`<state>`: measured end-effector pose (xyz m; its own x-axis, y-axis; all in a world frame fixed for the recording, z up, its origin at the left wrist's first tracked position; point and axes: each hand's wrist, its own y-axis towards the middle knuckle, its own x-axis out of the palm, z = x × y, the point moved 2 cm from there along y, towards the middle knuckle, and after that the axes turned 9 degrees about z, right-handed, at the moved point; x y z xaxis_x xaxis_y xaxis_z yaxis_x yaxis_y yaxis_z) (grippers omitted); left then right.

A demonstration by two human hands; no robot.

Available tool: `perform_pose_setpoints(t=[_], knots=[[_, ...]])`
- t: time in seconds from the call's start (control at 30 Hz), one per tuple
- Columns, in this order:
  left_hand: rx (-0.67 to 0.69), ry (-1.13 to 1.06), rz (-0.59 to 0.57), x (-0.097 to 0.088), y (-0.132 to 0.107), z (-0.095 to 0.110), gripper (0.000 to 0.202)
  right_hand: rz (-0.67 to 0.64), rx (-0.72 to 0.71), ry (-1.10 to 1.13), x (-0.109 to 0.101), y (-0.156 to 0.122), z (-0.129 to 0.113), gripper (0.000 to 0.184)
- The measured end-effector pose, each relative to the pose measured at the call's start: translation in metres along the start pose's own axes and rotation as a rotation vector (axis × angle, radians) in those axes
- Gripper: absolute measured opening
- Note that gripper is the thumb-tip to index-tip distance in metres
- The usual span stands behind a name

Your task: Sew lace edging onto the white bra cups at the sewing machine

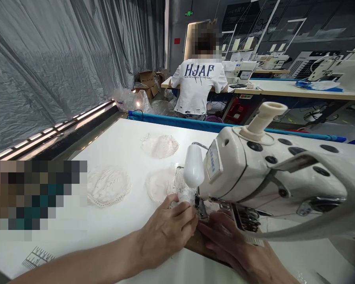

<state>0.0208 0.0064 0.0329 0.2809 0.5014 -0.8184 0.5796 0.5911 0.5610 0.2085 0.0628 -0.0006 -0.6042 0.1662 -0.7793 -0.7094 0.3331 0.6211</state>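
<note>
A white sewing machine [248, 165] stands on the right of the white table, its presser foot [201, 211] lowered near a piece of sheer white lace fabric [182, 185]. My left hand [173, 223] is closed on the fabric just left of the foot, fingers curled and pressed together. To the right of the foot, partly hidden under the machine head, my right hand [233, 238] also pinches the fabric's near edge. Most of what lies between the two hands is covered by my fingers. A pale fabric piece [157, 185] adjoins the lace on its left.
Two more lace pieces lie on the table: a round lace piece [109, 185] at left and a pinkish lace piece [160, 146] farther back. A white bulb-shaped lamp [194, 165] hangs beside the machine head. Ahead, a person [199, 85] sits at another table.
</note>
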Motion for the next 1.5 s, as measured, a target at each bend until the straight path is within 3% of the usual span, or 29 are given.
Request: perform_pose_setpoints(t=[0.33,0.83,1.13,1.33,1.5], knots=[[0.004,0.030,0.044,-0.002,0.000,0.002,0.011,0.014,-0.081,-0.064,-0.005,0.005,-0.001,0.029],[-0.017,0.014,0.081,0.001,-0.001,0.001,0.020,-0.040,-0.047,-0.118,0.005,-0.017,0.008,0.029],[-0.017,0.008,-0.004,0.009,-0.006,-0.008,0.022,0.097,-0.002,-0.164,0.012,-0.012,0.007,0.028],[-0.062,0.013,-0.019,0.007,-0.006,-0.012,0.039,0.123,-0.094,-0.221,0.012,-0.009,0.016,0.031],[-0.037,0.039,-0.060,0.005,-0.003,-0.010,0.045,0.108,-0.212,-0.294,0.000,0.001,0.014,0.027]])
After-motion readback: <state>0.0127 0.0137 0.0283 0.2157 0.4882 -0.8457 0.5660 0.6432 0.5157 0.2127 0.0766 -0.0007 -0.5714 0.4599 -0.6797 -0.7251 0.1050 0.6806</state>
